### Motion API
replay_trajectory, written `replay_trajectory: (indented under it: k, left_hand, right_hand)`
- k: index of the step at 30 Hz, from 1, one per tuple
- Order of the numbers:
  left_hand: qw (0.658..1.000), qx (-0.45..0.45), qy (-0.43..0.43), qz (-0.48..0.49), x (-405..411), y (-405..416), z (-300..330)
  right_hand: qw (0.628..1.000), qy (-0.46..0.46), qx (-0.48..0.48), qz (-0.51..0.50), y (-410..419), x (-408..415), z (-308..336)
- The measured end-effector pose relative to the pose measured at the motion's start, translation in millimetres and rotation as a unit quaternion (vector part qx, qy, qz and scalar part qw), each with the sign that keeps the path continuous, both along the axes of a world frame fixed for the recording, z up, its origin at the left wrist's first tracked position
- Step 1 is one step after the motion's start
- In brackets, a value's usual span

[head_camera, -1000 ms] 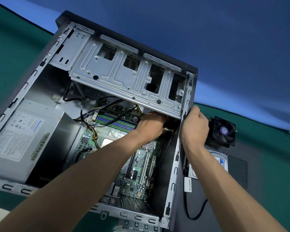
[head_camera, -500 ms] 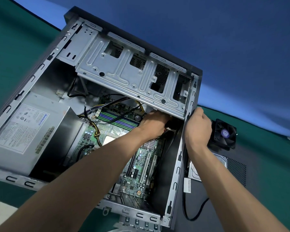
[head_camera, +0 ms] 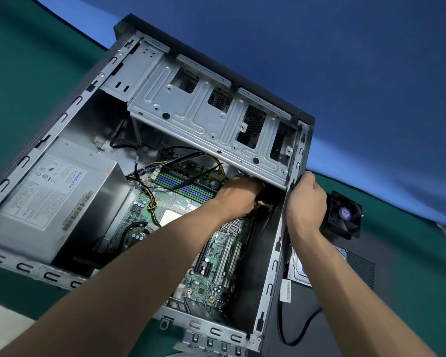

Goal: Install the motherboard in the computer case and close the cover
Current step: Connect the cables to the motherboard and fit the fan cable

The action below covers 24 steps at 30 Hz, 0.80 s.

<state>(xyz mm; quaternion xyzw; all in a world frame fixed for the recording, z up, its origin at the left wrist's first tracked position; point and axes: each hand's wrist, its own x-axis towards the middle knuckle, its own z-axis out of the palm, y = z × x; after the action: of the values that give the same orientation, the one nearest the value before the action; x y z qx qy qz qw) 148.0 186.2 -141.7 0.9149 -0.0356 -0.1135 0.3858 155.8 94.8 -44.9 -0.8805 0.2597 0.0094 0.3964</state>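
open computer case (head_camera: pixel 113 104) on its side, motherboard (head_camera: pixel 216 256) inside, left hand (head_camera: pixel 238 195) reaching under the drive cage (head_camera: pixel 209 119), fingers hidden so can't tell its grip, right hand (head_camera: pixel 305 206) curled round the case edge

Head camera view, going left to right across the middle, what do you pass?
Grey metal power supply box with white label → green motherboard with purple memory slots → left hand → right hand → black cooling fan.
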Motion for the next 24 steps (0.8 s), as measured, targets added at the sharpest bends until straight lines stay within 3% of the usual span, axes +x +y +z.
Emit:
replay_trajectory:
  k: [24]
  left_hand:
    - [1.0,0.011,-0.015,-0.017,-2.7,2.6,5.6]
  right_hand:
    - [1.0,-0.001,0.015,-0.007,-1.0,0.9,-1.1]
